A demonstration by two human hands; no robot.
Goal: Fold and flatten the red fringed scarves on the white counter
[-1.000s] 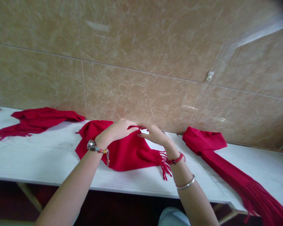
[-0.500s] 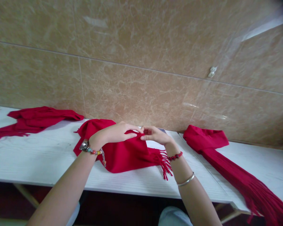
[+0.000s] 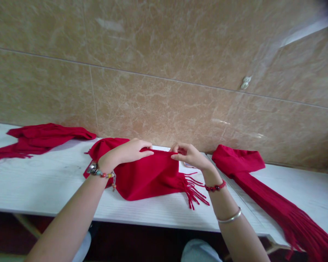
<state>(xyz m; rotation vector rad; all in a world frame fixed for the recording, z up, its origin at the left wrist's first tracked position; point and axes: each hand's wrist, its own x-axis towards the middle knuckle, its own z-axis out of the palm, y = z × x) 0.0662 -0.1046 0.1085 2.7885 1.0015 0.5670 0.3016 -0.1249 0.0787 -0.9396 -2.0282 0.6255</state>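
Left hand and right hand each pinched the far top edge of the middle scarf, fingers closed on cloth, near the table's far edge. Fringe lay toward the near edge. Second scarf lay right, third scarf far left.

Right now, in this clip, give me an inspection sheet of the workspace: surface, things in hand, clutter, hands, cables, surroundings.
Surface: white table, a second white top butted against its right end.
Things in hand: middle red scarf, bunched, fringe trailing right.
Clutter: left scarf heaped by the wall; right scarf running off the near right edge.
Hands: left hand and right hand each pinch the middle scarf's top edge; bracelets on both wrists.
Cables: nothing seen.
Surroundings: tan tiled wall with a small white fitting.
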